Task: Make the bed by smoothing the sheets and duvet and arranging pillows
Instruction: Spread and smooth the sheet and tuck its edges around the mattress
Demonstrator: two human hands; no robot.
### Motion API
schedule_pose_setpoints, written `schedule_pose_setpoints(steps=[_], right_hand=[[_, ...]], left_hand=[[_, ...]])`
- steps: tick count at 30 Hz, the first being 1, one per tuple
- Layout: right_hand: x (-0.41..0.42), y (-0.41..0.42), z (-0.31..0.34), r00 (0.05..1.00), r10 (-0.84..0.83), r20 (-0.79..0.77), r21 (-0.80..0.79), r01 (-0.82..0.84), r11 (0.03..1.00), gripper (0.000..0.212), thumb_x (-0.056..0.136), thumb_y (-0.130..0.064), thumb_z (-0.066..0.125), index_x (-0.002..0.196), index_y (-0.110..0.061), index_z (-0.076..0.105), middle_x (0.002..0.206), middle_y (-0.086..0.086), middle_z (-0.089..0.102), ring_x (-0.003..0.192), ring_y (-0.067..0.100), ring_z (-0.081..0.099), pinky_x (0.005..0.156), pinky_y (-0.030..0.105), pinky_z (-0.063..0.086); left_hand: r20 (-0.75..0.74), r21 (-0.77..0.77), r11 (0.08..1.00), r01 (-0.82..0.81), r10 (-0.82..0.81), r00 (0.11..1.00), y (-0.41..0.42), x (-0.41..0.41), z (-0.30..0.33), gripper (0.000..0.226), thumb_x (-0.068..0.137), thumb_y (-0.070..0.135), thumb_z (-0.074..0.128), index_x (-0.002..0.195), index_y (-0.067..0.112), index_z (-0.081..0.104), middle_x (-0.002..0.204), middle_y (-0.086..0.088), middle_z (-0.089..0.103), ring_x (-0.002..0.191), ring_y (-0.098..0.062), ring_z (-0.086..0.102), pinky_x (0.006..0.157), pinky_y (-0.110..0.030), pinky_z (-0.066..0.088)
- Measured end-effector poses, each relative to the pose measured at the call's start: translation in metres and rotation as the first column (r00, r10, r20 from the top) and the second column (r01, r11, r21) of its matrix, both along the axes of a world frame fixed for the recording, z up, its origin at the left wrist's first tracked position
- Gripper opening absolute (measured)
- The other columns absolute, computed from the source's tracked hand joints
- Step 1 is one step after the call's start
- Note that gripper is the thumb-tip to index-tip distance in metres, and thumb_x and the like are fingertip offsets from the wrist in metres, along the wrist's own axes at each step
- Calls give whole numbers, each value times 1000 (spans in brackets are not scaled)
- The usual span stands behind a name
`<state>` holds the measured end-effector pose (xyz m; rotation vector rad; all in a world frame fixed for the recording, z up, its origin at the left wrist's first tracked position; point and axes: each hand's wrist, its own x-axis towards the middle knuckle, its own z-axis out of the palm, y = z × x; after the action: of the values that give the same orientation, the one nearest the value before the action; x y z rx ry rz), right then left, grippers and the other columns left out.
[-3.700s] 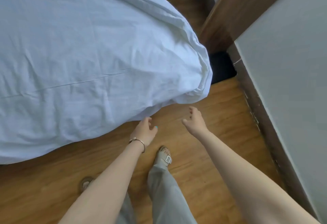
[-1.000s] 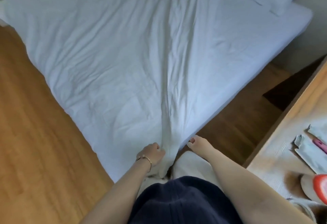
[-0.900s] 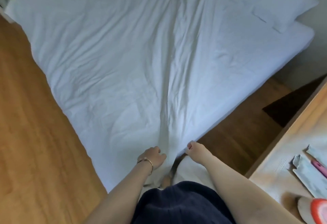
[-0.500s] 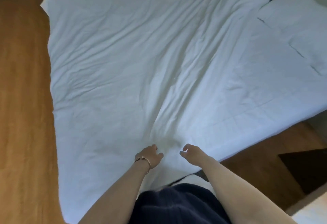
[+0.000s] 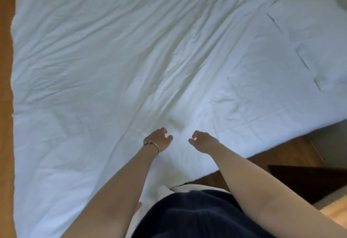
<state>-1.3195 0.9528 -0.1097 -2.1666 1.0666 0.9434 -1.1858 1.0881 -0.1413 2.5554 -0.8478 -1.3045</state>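
Head camera looks steeply down, close over the duvet.

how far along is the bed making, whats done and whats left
Done: the white duvet is spread across the bed, reaching its left edge and near corner. In hand: the left hand and right hand hover over the near corner with loosely curled fingers, gripping nothing. Left: long creases fan out from that corner, and the pillow at the far right lies partly under the duvet's edge, not yet arranged.

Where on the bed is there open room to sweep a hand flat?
The duvet lies bare from the left edge by the floor across to the pillow at upper right. It is crowded only near the corner, where the left hand and right hand hover.
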Motion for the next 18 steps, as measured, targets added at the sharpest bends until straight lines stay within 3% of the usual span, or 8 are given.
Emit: schedule_pose_setpoints(steps=[3, 8, 11, 13, 15, 18], right_hand=[[3, -21, -3, 999, -46, -13, -79, 45, 996, 44, 100, -43, 35, 136, -20, 44, 129, 2, 53, 114, 22, 54, 81, 32, 37], [20, -66, 2, 995, -89, 38, -113, 93, 989, 48, 98, -45, 37, 139, -20, 39, 132, 1, 51, 119, 21, 51, 82, 32, 36], [34, -98, -3, 984, -134, 114, -96, 145, 985, 48, 98, -46, 39, 140, -23, 38, 133, -1, 51, 119, 20, 51, 85, 33, 38], [40, -118, -9, 989, -82, 120, -82, 93, 992, 49, 98, -46, 38, 141, -23, 37, 134, -1, 51, 121, 20, 51, 87, 34, 39], [45, -139, -19, 994, -1, 113, -68, 9, 998, 49, 98, -46, 38, 142, -24, 36, 134, -1, 50, 121, 20, 51, 89, 34, 40], [49, -179, -41, 990, 36, 134, 0, -37, 999, 49, 98, -47, 39, 141, -24, 37, 133, -3, 52, 120, 18, 51, 91, 32, 42]], left_hand=[[67, -53, 997, 63, -60, 996, -29, 25, -11, 48, 95, 46, 38, 139, 26, 41, 138, 4, 49, 121, -18, 52, 93, -37, 46], [119, -196, 977, -88, 112, 987, -74, 60, -17, 52, 94, 44, 46, 142, 24, 39, 140, -2, 44, 131, -22, 37, 98, -41, 42], [108, -132, 983, -128, 142, 984, -102, 70, -26, 59, 91, 47, 51, 144, 27, 35, 148, -1, 34, 137, -23, 26, 102, -42, 36], [110, -112, 979, -169, 181, 977, -120, 71, -34, 65, 88, 51, 54, 145, 30, 31, 151, 0, 28, 139, -25, 20, 104, -44, 31], [138, -66, 961, -269, 276, 951, -136, 74, -43, 79, 83, 59, 59, 148, 35, 20, 157, 0, 15, 144, -27, 9, 108, -49, 23], [233, 106, 877, -469, 437, 869, -154, 81, -64, 128, 58, 77, 68, 149, 41, -15, 160, -2, -18, 146, -34, -16, 112, -61, 2]])
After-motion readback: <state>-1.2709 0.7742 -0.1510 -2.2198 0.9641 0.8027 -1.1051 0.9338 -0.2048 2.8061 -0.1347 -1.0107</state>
